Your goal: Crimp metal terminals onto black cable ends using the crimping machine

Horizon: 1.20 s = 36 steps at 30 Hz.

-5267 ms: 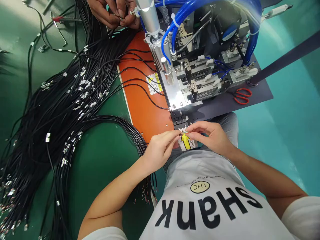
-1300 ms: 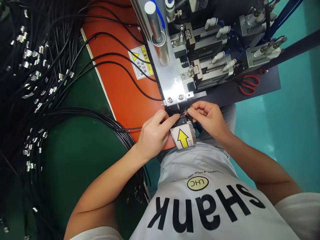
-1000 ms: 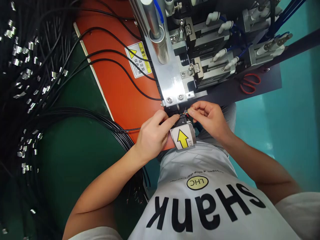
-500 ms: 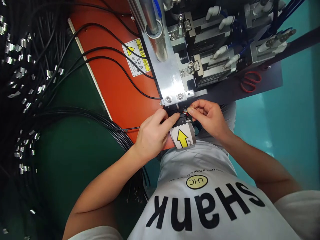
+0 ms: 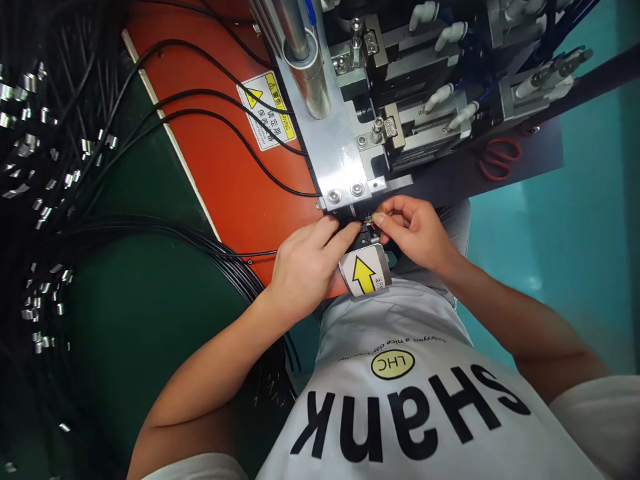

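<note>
My left hand (image 5: 310, 263) is closed on a black cable (image 5: 257, 253) at the machine's near end, the cable running in under the palm. Its thumb and forefinger tips press down beside a small black fixture (image 5: 369, 233). From the other side, my right hand (image 5: 413, 230) pinches thin coloured wires (image 5: 370, 221), a red one among them, at the cable's stripped end. Just below the fingers sits a curved cover with a yellow arrow (image 5: 364, 272). The exact grip under the left fingers is hidden.
Metal clamps and cylinders of the machine (image 5: 345, 153) stand just beyond my hands. Three black cables (image 5: 220, 113) cross the orange plate (image 5: 200, 60) into it. Bundled cables with silvery ends (image 5: 50, 180) hang at left. Red-handled scissors (image 5: 500, 160) lie at right.
The view has shifted slightly, so the machine sits a little further left. Both hands stay at the fixture, with only small finger movements at the wires.
</note>
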Each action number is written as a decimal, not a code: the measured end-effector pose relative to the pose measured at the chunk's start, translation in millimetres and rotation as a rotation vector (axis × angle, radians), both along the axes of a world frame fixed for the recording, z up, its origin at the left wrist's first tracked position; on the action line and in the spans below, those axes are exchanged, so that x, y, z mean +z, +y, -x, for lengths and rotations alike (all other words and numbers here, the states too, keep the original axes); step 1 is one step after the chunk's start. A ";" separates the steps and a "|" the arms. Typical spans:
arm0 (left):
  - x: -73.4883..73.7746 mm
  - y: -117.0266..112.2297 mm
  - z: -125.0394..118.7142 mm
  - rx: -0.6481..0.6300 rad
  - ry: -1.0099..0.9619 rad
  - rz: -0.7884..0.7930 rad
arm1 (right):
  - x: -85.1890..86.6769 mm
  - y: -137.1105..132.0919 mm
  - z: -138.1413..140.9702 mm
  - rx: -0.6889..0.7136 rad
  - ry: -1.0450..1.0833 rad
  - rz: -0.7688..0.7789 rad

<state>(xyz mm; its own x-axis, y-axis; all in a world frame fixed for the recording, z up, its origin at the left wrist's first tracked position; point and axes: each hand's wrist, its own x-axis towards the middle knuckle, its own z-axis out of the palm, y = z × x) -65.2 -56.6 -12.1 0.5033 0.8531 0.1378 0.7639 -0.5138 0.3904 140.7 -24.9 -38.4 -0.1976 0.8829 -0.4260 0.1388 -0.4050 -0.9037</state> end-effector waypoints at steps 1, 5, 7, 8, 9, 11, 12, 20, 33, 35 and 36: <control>-0.4 -0.2 -0.1 -0.001 -0.003 0.001 | -0.3 0.2 -0.8 0.005 0.004 0.007; -3.7 -0.8 1.0 -0.010 -0.036 0.005 | 0.0 1.8 -5.2 0.007 0.030 0.038; -5.7 -1.0 2.1 -0.019 -0.050 -0.003 | 0.4 3.2 -5.9 -0.003 0.027 0.041; -6.5 -1.1 2.5 -0.022 -0.056 -0.007 | 0.5 3.7 -5.1 -0.010 0.028 0.037; -7.0 -1.1 2.9 -0.021 -0.062 -0.012 | 0.3 3.8 -3.7 -0.019 0.029 0.029; -7.3 -1.1 3.1 -0.017 -0.068 -0.015 | -0.5 2.6 1.1 -0.045 0.023 -0.010; -7.0 -1.1 3.1 -0.015 -0.067 -0.014 | -0.8 1.1 4.0 -0.061 0.004 -0.047; -5.0 -0.3 2.5 -0.044 -0.023 -0.051 | 2.5 -13.1 15.3 -0.117 -0.254 -0.457; -0.3 4.0 4.2 -0.117 0.058 -0.080 | -2.0 -18.2 18.1 -0.144 -0.141 -0.224; 1.0 4.4 4.0 -0.121 0.074 -0.070 | -5.5 -15.9 16.2 -0.163 -0.085 -0.164; 2.0 4.8 3.8 -0.124 0.079 -0.062 | -8.1 -14.5 14.5 -0.160 -0.039 -0.112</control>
<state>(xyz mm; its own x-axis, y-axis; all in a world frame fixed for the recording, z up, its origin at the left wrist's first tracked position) -69.0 -51.8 -10.1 0.6152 0.7750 0.1447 0.7204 -0.6272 0.2962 126.2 -39.4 -46.5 -0.0365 0.9441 -0.3277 0.1170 -0.3217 -0.9396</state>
